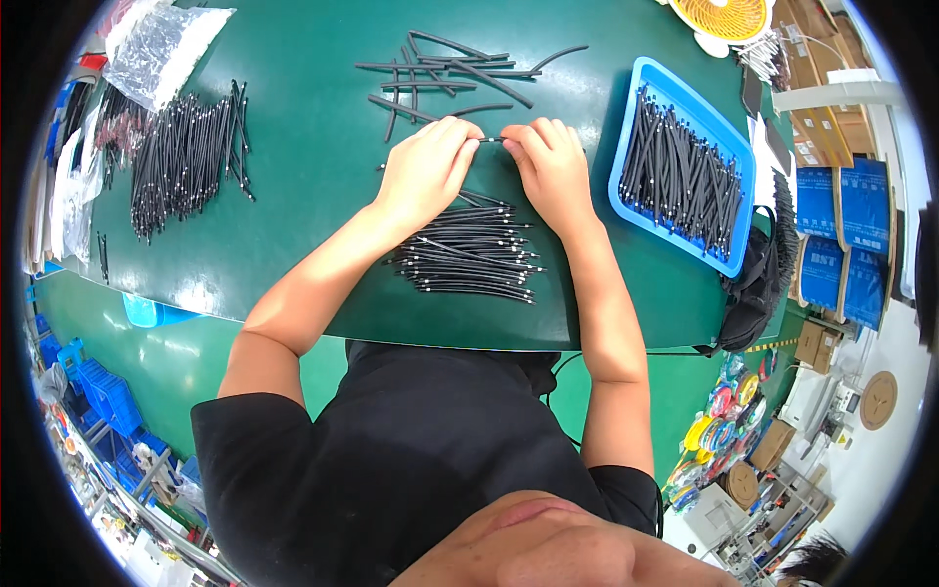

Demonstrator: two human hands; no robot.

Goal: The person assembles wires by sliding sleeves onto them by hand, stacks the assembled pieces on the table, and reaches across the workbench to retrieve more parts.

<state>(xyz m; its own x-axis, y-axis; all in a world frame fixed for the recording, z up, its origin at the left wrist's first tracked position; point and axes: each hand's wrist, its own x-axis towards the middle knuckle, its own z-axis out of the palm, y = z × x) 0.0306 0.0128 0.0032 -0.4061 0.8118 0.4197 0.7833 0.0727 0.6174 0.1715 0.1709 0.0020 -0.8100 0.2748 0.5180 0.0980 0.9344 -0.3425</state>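
Observation:
Over the middle of the green table, my left hand (pixel 423 174) and my right hand (pixel 554 174) face each other, fingertips pinched. Between them stretches a short thin black cable (pixel 491 140) with a small pale part at its middle; each hand grips one side of it. Most of the cable is hidden by the fingers. Just nearer to me lies a pile of black cables (pixel 468 252) with silvery ends, laid roughly side by side. Beyond my hands, several loose black tubes (pixel 479 70) lie crisscrossed, without visible metal ends.
On the right stands a blue tray (pixel 623 147) full of black cables, with a black bag (pixel 751 293) by its near corner. At the left lie a large bundle of black cables (pixel 186 161) and a clear plastic bag (pixel 161 49). A yellow fan (pixel 722 15) sits far right.

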